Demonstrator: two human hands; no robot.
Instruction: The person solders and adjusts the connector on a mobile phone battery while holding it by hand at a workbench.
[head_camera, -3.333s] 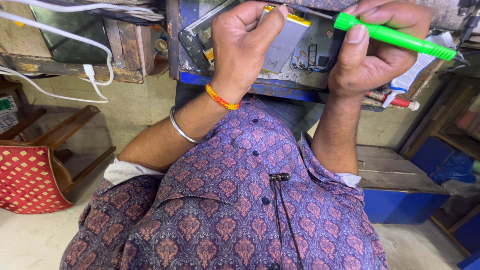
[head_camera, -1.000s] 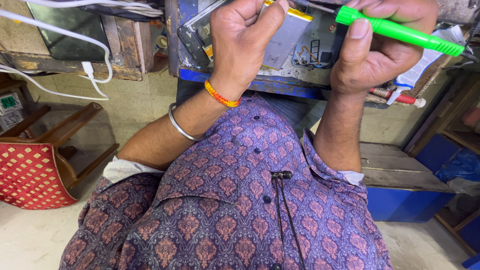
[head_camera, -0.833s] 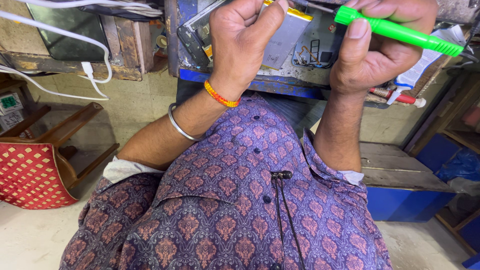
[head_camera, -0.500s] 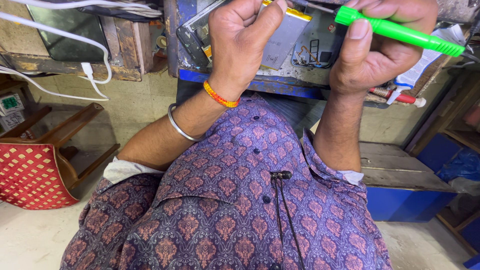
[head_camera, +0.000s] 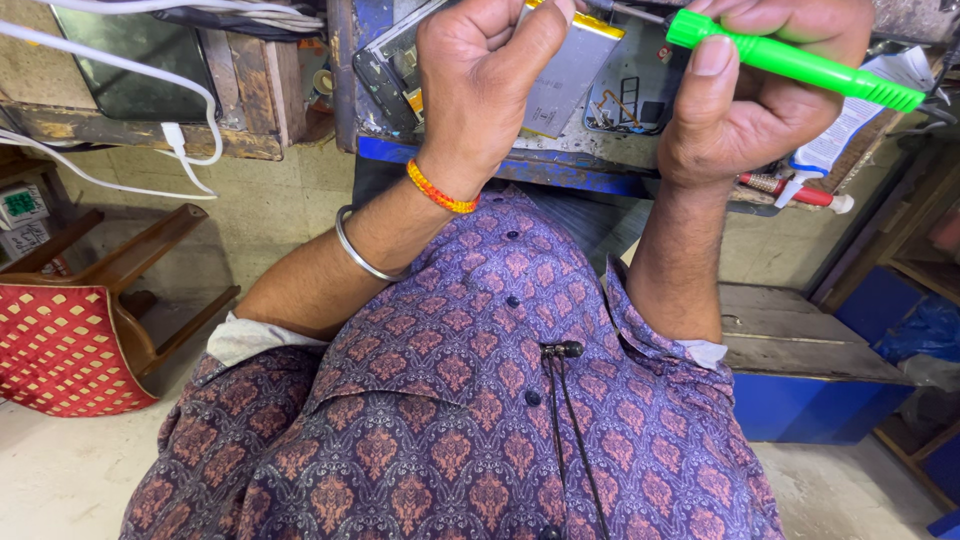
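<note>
You pin an opened phone at the workbench's near edge.

Your left hand (head_camera: 480, 85) clamps the opened phone (head_camera: 560, 70) steady; your right hand (head_camera: 750, 100) grips the green screwdriver (head_camera: 795, 62), tip angled over its exposed back.

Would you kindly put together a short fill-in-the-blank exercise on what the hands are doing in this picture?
1. The right hand grips a screwdriver whose handle is bright ____.
2. The left hand steadies an opened phone on the workbench, and the orange band sits on its ____.
3. The chair beside the person has a ____ patterned seat.

Missing words: green; wrist; red
</note>
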